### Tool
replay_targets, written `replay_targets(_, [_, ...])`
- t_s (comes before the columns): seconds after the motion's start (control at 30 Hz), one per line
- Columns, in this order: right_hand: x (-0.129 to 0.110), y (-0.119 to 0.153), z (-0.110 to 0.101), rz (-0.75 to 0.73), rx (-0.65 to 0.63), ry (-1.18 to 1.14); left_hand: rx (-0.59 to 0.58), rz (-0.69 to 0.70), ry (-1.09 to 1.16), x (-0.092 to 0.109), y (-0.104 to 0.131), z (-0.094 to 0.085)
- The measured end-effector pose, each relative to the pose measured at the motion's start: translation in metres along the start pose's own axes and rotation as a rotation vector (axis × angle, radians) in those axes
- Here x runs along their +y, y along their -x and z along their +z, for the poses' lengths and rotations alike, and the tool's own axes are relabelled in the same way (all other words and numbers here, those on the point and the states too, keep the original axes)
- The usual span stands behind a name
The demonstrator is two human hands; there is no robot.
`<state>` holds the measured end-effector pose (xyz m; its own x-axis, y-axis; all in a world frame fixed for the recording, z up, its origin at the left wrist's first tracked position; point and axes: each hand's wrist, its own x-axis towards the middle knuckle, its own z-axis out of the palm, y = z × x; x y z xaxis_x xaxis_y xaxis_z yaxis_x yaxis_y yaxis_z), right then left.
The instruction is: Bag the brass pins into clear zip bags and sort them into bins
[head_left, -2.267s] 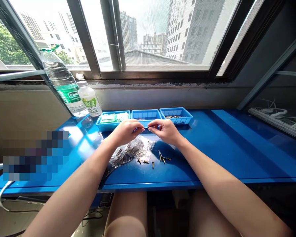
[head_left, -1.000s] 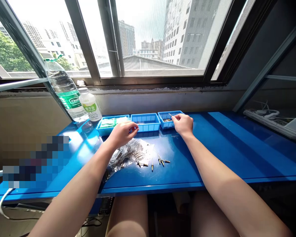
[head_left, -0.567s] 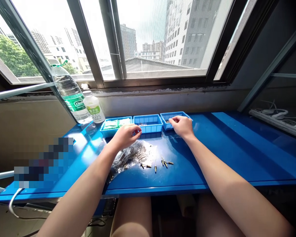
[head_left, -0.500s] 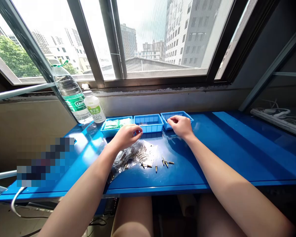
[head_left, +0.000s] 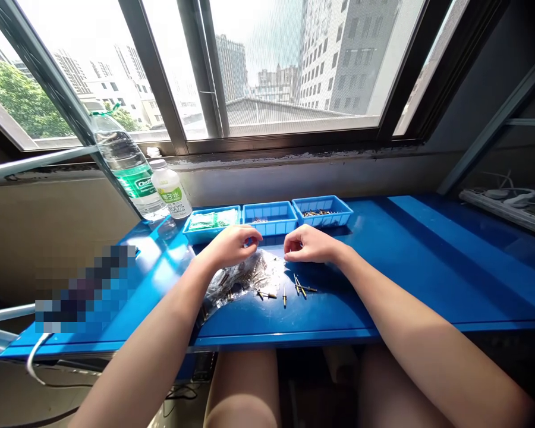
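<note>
My left hand [head_left: 232, 245] hovers over a clear plastic bag [head_left: 238, 279] of small metal parts, its fingers curled in; whatever they hold, if anything, is hidden. To its right my right hand [head_left: 311, 245] hangs above the table with thumb and fingertips drawn together, and nothing shows between them. In front of the hands lie several loose blind rivets [head_left: 304, 290] with brass-coloured bodies and thin pins. Behind my right hand, the right blue bin [head_left: 323, 223] contains a pile of similar rivets.
The middle blue bin [head_left: 274, 227] has a few small pieces; the left blue bin [head_left: 191, 235] holds green-and-white packets. A large water bottle [head_left: 131, 172] and a white bottle [head_left: 169, 190] stand at the back left. A pixelated object [head_left: 87, 291] lies on the blue table [head_left: 410, 279].
My right hand has left the right bin, moving toward me and to the left, so the rivets inside show. My left hand has barely moved. The view has shifted slightly.
</note>
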<state>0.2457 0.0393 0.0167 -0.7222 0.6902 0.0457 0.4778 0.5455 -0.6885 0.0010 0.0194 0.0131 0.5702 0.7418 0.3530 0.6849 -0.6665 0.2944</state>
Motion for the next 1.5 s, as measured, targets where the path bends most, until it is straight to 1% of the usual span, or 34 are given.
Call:
replay_targets(0.07, [-0.004,0.001,-0.003,0.023,-0.087,-0.037,-0.013,0.003,0.004,0.000,0.000,0.000])
replay_targets(0.17, [-0.008,0.002,-0.007,0.050,-0.289,-0.139,-0.013,-0.003,0.002,0.000,-0.001,0.000])
replay_targets(0.23, [-0.011,0.002,-0.007,0.053,-0.398,-0.134,-0.013,-0.011,-0.002,0.000,0.000,0.000])
replay_targets(0.27, [-0.013,0.002,-0.006,0.051,-0.429,-0.099,-0.013,-0.013,-0.001,0.000,0.000,0.000])
replay_targets(0.33, [-0.015,0.001,-0.004,0.049,-0.445,-0.009,-0.016,-0.014,0.003,0.000,0.000,0.001])
replay_targets(0.4, [-0.015,-0.001,-0.001,0.030,-0.421,0.054,-0.020,-0.015,0.005,0.000,0.000,0.001])
replay_targets(0.5, [-0.013,-0.003,0.003,-0.025,-0.353,0.074,-0.033,-0.012,0.005,0.001,-0.001,0.001])
replay_targets(0.63, [-0.008,-0.005,0.007,-0.030,-0.186,0.150,-0.052,-0.011,0.010,0.002,-0.002,0.001])
replay_targets(0.7, [-0.006,-0.005,0.009,-0.016,-0.127,0.176,-0.056,-0.006,0.017,0.001,-0.003,0.001])
replay_targets(0.9, [-0.007,-0.006,0.013,0.009,-0.049,0.142,-0.043,0.013,0.005,-0.002,-0.002,0.003])
replay_targets(1.03, [-0.007,-0.006,0.014,-0.015,-0.011,0.161,-0.039,0.015,0.011,0.000,-0.002,0.003])
replay_targets(1.17, [-0.007,-0.006,0.012,-0.041,0.112,0.192,-0.037,0.014,0.021,0.002,-0.002,0.001])
replay_targets(1.23, [-0.009,-0.005,0.011,-0.049,0.194,0.140,-0.034,0.014,0.030,0.004,-0.002,0.001])
replay_targets(1.3, [-0.011,-0.004,0.011,-0.042,0.237,0.003,-0.033,0.013,0.041,0.005,-0.003,0.000])
replay_targets(1.4, [-0.014,-0.004,0.012,-0.049,0.249,-0.258,-0.052,0.028,0.067,0.007,-0.003,0.001])
replay_targets(1.5, [-0.015,-0.006,0.015,-0.078,0.268,-0.407,-0.052,0.058,0.103,0.008,-0.004,0.003])
